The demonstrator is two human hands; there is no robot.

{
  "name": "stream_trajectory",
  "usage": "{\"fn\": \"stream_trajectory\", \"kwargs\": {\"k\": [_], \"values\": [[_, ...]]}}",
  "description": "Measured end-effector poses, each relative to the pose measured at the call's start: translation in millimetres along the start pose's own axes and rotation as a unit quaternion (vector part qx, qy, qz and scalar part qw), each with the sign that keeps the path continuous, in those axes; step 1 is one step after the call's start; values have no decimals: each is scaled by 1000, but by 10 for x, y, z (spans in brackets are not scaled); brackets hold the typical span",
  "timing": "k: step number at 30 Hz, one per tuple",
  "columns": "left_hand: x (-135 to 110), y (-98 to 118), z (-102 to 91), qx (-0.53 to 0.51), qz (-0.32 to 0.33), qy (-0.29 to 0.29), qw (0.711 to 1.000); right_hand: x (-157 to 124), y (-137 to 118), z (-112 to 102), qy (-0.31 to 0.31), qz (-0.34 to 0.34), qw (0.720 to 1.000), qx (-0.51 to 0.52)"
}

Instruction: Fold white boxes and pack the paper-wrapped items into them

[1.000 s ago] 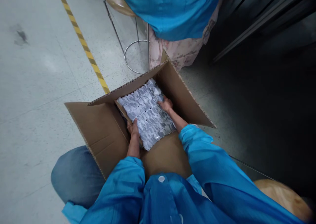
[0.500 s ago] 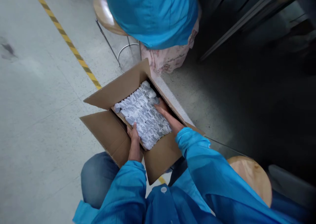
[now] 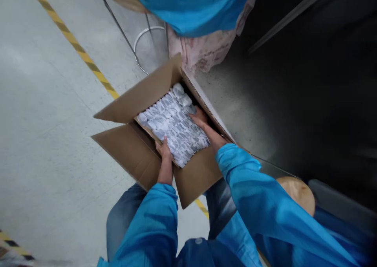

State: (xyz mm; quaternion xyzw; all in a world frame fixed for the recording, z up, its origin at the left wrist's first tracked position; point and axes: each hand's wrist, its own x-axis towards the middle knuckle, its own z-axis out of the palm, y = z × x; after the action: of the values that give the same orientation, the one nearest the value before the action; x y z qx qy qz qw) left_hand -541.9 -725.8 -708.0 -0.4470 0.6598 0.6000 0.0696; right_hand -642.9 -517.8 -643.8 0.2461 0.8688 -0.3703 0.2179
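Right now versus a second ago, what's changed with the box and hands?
The cardboard box now shows clear of the blue jacket, floor visible between. The left flap and far flap, overlapping before, now stand apart. No grasp visibly taken or released. Unchanged: left hand at the white pieces' left edge, right hand at their right.

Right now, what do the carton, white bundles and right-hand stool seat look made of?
Carton: matte brown corrugated cardboard; ridged right edge. White bundles: perhaps paper or thin plastic; crinkled, greyish patches, finish unclear. Right-hand stool seat: probably smooth wood; pale tan, faintly mottled.
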Motion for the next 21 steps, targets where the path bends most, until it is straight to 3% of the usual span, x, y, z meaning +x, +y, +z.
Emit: {"fn": "stream_trajectory", "kwargs": {"k": [12,21], "values": [[52,1,-33,-40,-13,-33,999,21,20,36,12,14,999,-28],[15,-187,-141,-10,-67,-44,997,66,135,252,6,1,999,-32]]}}
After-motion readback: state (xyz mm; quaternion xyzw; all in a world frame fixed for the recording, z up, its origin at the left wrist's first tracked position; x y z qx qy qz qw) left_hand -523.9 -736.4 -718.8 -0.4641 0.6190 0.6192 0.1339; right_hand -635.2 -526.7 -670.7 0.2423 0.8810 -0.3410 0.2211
